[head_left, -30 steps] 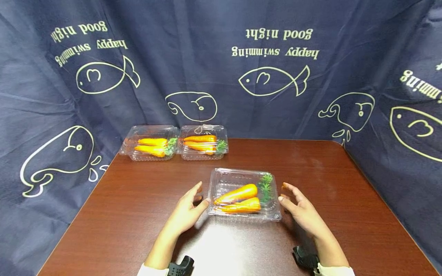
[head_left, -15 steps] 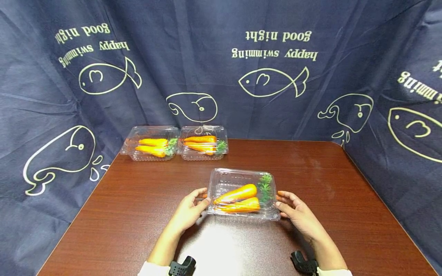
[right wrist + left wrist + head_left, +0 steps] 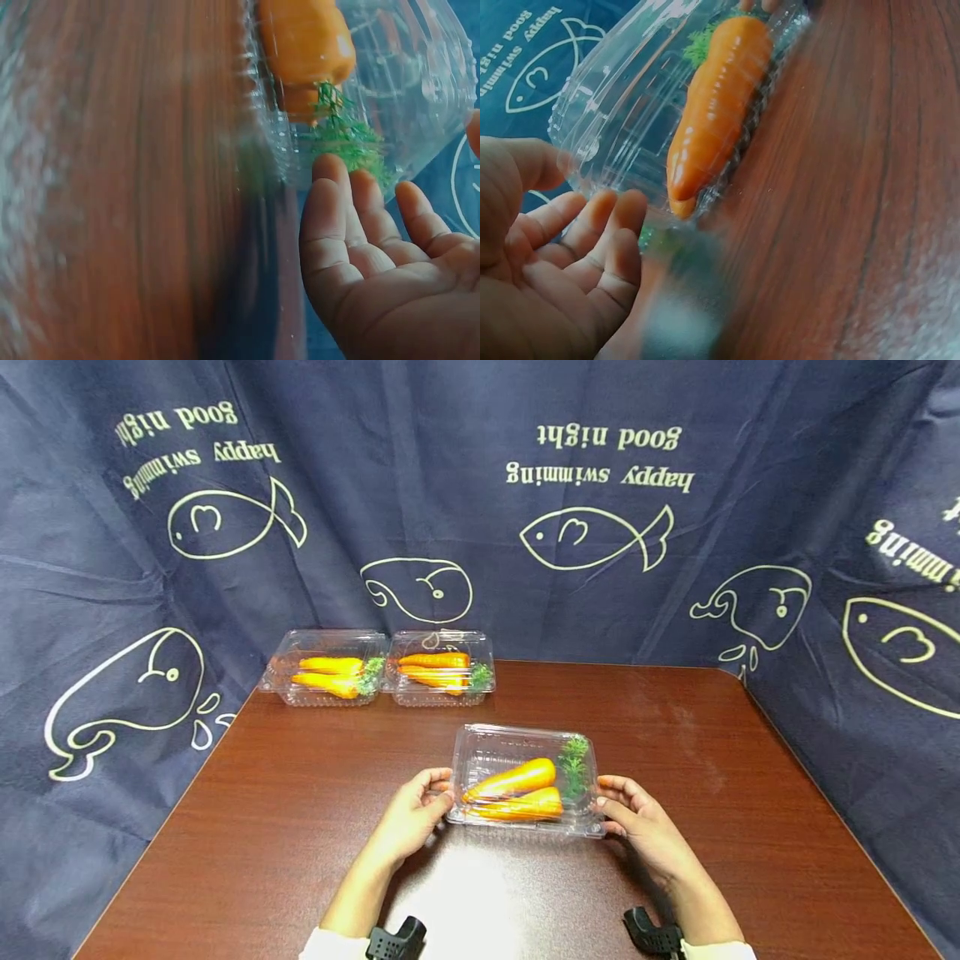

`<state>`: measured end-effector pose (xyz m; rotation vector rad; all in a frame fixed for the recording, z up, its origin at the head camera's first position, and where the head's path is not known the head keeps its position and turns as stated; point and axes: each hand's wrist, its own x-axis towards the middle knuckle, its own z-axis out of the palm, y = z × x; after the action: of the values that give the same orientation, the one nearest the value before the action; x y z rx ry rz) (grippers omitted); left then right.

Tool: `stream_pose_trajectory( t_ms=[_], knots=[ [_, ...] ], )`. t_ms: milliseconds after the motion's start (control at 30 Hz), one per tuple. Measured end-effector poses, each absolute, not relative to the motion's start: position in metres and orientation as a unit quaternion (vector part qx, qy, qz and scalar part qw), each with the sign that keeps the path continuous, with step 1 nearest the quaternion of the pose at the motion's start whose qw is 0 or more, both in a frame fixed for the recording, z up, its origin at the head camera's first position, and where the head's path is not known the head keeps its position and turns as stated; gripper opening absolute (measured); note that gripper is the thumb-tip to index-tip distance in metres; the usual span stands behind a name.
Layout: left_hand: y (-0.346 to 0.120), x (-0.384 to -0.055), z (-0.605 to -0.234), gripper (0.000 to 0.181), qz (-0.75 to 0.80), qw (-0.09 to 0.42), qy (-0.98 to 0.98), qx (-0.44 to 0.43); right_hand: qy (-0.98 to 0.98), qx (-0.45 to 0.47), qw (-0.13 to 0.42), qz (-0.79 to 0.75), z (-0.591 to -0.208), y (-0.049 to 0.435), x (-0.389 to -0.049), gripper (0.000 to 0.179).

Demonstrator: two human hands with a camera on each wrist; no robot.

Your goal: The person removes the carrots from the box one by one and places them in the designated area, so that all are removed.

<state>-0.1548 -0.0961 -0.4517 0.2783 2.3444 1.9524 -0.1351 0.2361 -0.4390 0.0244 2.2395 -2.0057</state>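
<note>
Head view: where's the near box (image 3: 506,748)?

On or just above the table (image 3: 292,827); I can't tell which. Left hand (image 3: 411,817) and right hand (image 3: 647,827) pinch opposite ends, thumb against fingers.

The risk?

Uneven lifting could tilt it and slide the carrots (image 3: 517,779); squeezing hard might buckle the thin walls.

Left hand (image 3: 408,817) and right hand (image 3: 647,828) grip a clear box (image 3: 497,745), one at each short side. Whether the box touches the table (image 3: 300,810) cannot be told from here. Contents: two carrots (image 3: 525,777), tips toward the left hand; greens (image 3: 574,770) at the right end. Two rear boxes (image 3: 333,643) stand side by side at the table's far left corner, each holding carrots and greens. A dark blue cloth (image 3: 420,468), printed with fish (image 3: 588,537) and upside-down lettering (image 3: 600,476), hangs behind.
</note>
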Motion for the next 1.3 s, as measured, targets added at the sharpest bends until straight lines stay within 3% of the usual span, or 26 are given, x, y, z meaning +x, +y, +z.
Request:
stream_pose_trajectory(
  t_ms=[567,967,1300],
  knots=[
    [-0.098,-0.156,-0.449,0.034,0.657,0.112,0.741,0.083,0.697,0.034,0.062,-0.714,-0.449,0.227,-0.138,0.024],
    [-0.096,-0.157,-0.452,0.047,0.69,0.15,0.704,0.08,0.687,0.0,0.082,-0.722,-0.453,0.231,-0.136,0.032],
    [-0.104,-0.159,-0.452,0.045,0.706,0.162,0.684,0.083,0.709,-0.023,0.093,-0.699,-0.451,0.232,-0.138,0.046]
  ],
)
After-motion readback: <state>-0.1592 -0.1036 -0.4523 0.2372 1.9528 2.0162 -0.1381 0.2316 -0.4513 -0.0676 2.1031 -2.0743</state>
